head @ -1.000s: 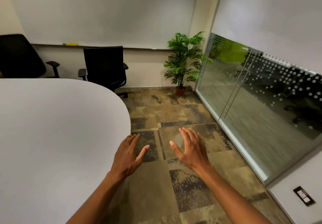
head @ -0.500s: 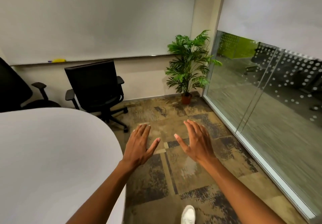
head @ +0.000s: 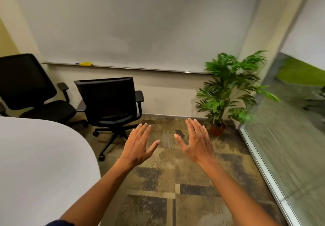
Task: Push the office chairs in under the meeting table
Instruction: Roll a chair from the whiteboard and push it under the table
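A black office chair with armrests stands on its wheeled base off the rounded end of the white meeting table, its back turned toward me. A second black chair stands further left, partly behind the table's far edge. My left hand and my right hand are stretched out in front of me with fingers straight and spread, palms down, holding nothing. Both hands hover over the carpet to the right of the nearer chair and touch neither chair.
A potted palm stands in the far right corner. A glass wall with a metal floor rail runs along the right. A whiteboard with a yellow eraser on its ledge covers the back wall. Patterned carpet lies ahead.
The view has moved forward and turned, so the chairs and plant are closer and larger. Both hands stay outstretched and open, now raised nearer the closer chair.
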A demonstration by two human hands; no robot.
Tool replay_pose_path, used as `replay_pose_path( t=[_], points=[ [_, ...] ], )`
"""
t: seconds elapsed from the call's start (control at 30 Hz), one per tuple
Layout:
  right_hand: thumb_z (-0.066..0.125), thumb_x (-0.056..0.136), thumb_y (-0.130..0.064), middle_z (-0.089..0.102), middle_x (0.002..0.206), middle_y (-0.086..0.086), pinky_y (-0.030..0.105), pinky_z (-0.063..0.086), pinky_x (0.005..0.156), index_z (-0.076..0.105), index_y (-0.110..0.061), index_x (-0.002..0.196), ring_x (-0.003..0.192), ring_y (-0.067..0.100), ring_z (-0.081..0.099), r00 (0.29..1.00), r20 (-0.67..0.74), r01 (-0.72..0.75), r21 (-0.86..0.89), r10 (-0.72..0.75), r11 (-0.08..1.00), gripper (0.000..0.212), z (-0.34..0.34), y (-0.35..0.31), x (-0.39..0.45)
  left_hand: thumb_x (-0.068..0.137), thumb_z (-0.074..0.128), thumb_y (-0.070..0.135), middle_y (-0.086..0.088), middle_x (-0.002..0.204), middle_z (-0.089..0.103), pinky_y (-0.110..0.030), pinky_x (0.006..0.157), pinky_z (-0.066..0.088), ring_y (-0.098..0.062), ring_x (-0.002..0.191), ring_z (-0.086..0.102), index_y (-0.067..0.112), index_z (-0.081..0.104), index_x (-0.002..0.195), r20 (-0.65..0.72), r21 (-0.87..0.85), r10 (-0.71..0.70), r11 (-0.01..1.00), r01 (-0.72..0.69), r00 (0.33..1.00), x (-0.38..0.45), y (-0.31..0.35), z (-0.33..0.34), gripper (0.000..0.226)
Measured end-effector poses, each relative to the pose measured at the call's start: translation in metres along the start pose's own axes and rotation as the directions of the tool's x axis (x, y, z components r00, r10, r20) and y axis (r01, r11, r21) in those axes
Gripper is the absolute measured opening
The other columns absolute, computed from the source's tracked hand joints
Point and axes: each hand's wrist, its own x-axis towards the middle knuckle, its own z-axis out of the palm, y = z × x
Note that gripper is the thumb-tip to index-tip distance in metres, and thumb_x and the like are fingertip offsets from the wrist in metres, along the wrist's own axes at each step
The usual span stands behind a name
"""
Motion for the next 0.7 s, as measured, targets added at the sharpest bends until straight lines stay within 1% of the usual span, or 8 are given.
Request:
replay_pose_path(
  t=[0.1,0.17,0.27,0.37,0.43,0.53,0.63,0.7],
  points=[
    [0.036,0.093,-0.07,0.028,0.162,0.007,0.048,0.015,0.124,0.028,-0.012,0.154,0.151,0.021,0.02,0.995,0.029,0.099,0.01,-0.099,0.995,0.085,0.032,-0.002,0.079,0.094,0.026,0.069,-0.01,0.162,0.03,-0.041,0.124,0.016,-0.025,0.152,0.021,0.009,0.033,0.153,-0.024,0.024,-0.07,0.997,0.07,0.997,0.06,-0.039,0.013,0.084],
    [0.035,0.094,-0.07,0.024,0.163,0.006,0.047,0.013,0.125,0.024,-0.012,0.155,0.152,0.021,0.016,0.987,0.062,0.15,0.01,-0.15,0.989,0.085,0.061,-0.002,0.129,0.091,0.021,0.072,-0.009,0.162,0.029,-0.041,0.124,0.015,-0.025,0.152,0.02,0.01,0.032,0.154,-0.033,0.027,-0.107,0.994,0.108,0.994,0.098,-0.067,0.024,0.089],
    [0.027,0.092,-0.074,0.018,0.165,0.004,0.046,0.009,0.125,0.019,-0.014,0.157,0.153,0.02,0.01,0.971,0.103,0.216,-0.007,-0.214,0.976,0.088,0.115,-0.006,0.212,0.085,0.011,0.077,-0.008,0.163,0.027,-0.04,0.124,0.013,-0.024,0.153,0.017,0.011,0.03,0.155,-0.063,0.013,-0.159,0.987,0.16,0.985,0.161,-0.123,0.044,0.098],
    [0.023,0.092,-0.076,0.015,0.166,0.003,0.045,0.007,0.125,0.016,-0.015,0.157,0.153,0.02,0.007,0.952,0.156,0.267,-0.008,-0.263,0.964,0.089,0.173,-0.018,0.303,0.085,0.012,0.076,-0.008,0.163,0.028,-0.042,0.124,0.014,-0.024,0.153,0.017,0.011,0.031,0.154,-0.082,-0.015,-0.252,0.968,0.252,0.964,0.23,-0.191,0.056,0.097],
    [0.024,0.092,-0.076,0.013,0.167,0.003,0.046,0.005,0.125,0.015,-0.017,0.158,0.154,0.02,0.005,0.941,0.164,0.305,-0.024,-0.297,0.952,0.089,0.195,-0.03,0.352,0.088,0.016,0.074,-0.01,0.162,0.029,-0.044,0.124,0.017,-0.026,0.153,0.018,0.01,0.033,0.154,-0.102,0.018,-0.264,0.964,0.267,0.959,0.267,-0.224,0.052,0.093],
    [0.027,0.092,-0.074,0.01,0.167,0.003,0.048,0.005,0.125,0.015,-0.016,0.158,0.154,0.02,0.003,0.919,0.19,0.355,-0.016,-0.346,0.935,0.088,0.229,-0.057,0.429,0.095,0.029,0.069,-0.011,0.164,0.024,-0.046,0.123,0.016,-0.028,0.154,0.015,0.01,0.031,0.154,-0.106,0.08,-0.304,0.946,0.313,0.947,0.319,-0.281,0.041,0.083],
    [0.023,0.091,-0.076,0.01,0.167,0.003,0.047,0.003,0.125,0.013,-0.016,0.158,0.154,0.021,0.003,0.882,0.219,0.425,0.016,-0.418,0.905,0.091,0.258,-0.091,0.493,0.092,0.021,0.071,-0.013,0.164,0.022,-0.049,0.123,0.015,-0.029,0.154,0.013,0.01,0.03,0.155,-0.127,0.14,-0.336,0.926,0.352,0.933,0.356,-0.33,0.026,0.088],
    [0.018,0.088,-0.079,0.012,0.167,0.003,0.047,0.003,0.125,0.015,-0.017,0.158,0.154,0.021,0.005,0.858,0.23,0.462,0.049,-0.46,0.885,0.093,0.278,-0.113,0.533,0.093,0.023,0.071,-0.012,0.165,0.019,-0.048,0.123,0.014,-0.028,0.154,0.01,0.011,0.027,0.156,-0.137,0.187,-0.366,0.903,0.387,0.92,0.377,-0.361,0.02,0.087]
  ],
)
